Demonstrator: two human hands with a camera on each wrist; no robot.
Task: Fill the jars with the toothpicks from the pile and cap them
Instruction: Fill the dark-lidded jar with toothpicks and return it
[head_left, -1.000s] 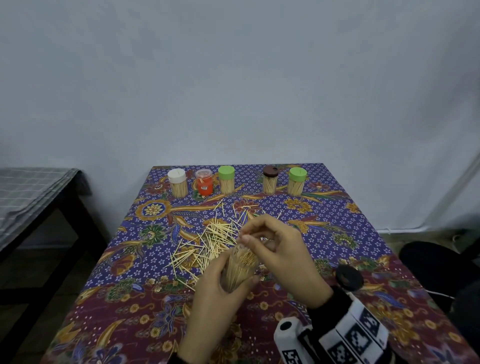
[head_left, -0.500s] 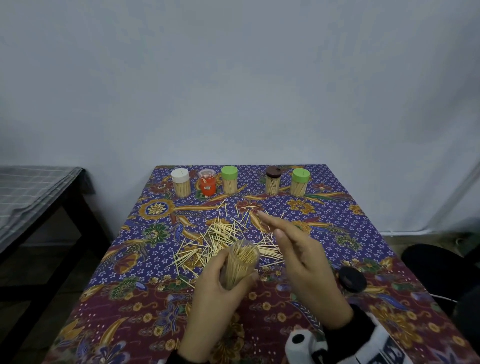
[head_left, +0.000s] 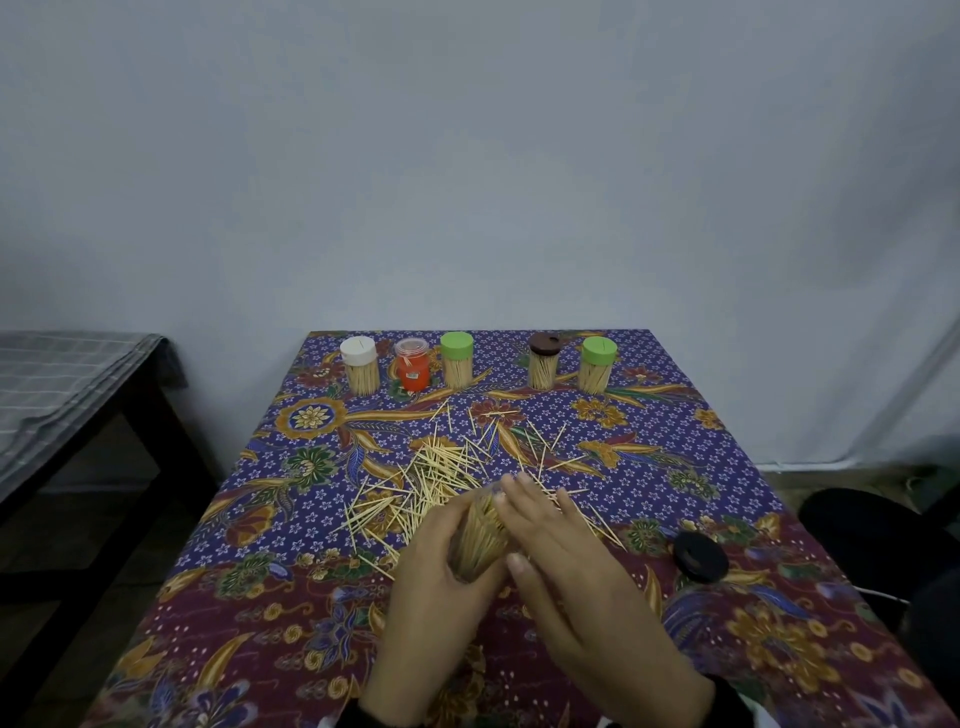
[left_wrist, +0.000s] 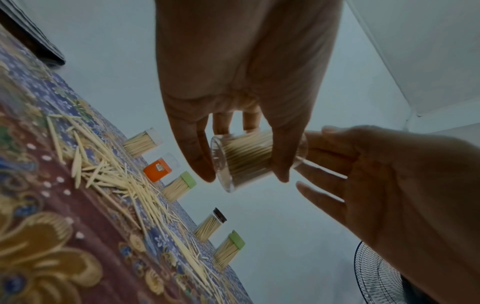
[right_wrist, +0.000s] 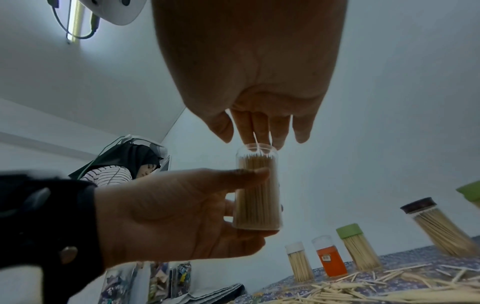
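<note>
Wrapped round the clear jar (right_wrist: 257, 191), my left hand (head_left: 436, 587) holds it tilted above the patterned tablecloth (head_left: 675, 467), while my right hand (head_left: 566, 566), fingers straight, presses toothpicks (right_wrist: 255, 142) into its packed mouth. Pushing too hard could, I think, splinter the sticks or tip them back onto the pile (head_left: 447, 467).

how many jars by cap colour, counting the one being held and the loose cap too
Green-capped toothpick jars: 2
White-capped toothpick jar: 1
Dark-brown-capped toothpick jar: 1
Orange jar with clear lid: 1
Uncapped clear jar, gripped by left hand: 1
Loose black round cap: 1
Total: 6 jars, 1 loose cap
</note>
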